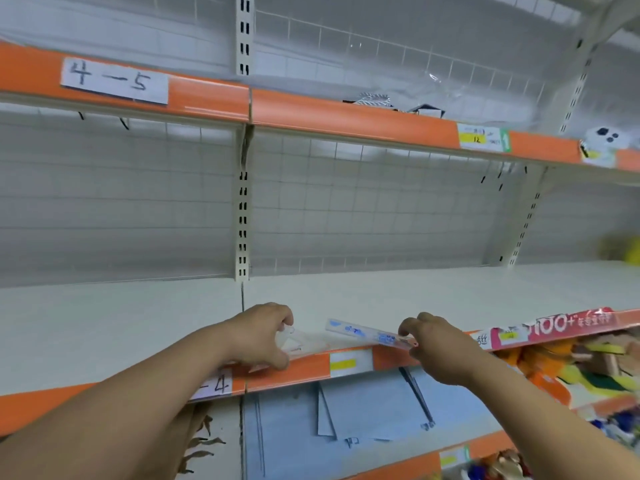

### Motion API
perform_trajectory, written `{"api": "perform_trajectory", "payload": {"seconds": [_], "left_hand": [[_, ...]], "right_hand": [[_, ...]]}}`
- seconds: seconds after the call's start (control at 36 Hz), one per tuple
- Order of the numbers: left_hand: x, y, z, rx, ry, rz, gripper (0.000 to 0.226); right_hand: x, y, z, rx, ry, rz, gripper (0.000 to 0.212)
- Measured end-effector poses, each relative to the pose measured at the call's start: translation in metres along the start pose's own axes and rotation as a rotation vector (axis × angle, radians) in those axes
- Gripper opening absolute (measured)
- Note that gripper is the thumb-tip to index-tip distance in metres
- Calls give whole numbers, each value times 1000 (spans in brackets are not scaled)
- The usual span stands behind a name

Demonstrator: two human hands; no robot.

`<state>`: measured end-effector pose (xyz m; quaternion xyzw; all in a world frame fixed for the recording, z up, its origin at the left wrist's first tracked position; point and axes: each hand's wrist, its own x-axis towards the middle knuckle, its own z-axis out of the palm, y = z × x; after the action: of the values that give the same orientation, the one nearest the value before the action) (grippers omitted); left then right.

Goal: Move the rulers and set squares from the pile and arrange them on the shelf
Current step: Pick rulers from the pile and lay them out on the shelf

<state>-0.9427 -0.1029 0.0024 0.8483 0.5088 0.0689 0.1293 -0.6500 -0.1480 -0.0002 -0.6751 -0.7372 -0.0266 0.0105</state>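
Cream shelf [415, 292] spans the view at mid height, with an orange edge strip [298, 372] along its front. Both arms reach in over that front edge. Left grip [263, 336] is at the shelf's front, just right of the slotted upright, fingers curled and thumb underneath, pinching a clear set square [296, 342]. The square pokes out to the right of the grip, low over the shelf edge. It is see-through and blurred, so its outline is hard to read; probably a triangle. Right grip [440, 348] is well to the right, fingers and thumb pinching the right end of a clear ruler [367, 332] with blue print. The ruler runs left and slightly up from that grip toward the set square, ends near but apart. Cannot tell if either piece touches the shelf.
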Motion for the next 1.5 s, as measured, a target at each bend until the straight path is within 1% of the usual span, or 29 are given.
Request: {"api": "perform_trajectory", "payload": {"seconds": [0.42,0.83,0.97,1.08,1.36,1.5], "left_hand": [[110,22,-1,5,-13,36,60],[168,35,5,-9,-47,-56,58],[185,44,11,-19,-39,-105,55],[202,57,18,-27,-24,-151,46],[237,115,37,-39,-28,-280,55],[250,145,50,-66,-77,-323,55]], "right_hand": [[79,81,-9,-31,6,0,37],[135,141,2,-20,-26,-27,38],[158,161,9,-7,-28,-78,37],[177,187,15,-2,-49,-133,36],[211,265,27,12,-131,-274,36],[214,303,33,18,-200,-377,33]]}}
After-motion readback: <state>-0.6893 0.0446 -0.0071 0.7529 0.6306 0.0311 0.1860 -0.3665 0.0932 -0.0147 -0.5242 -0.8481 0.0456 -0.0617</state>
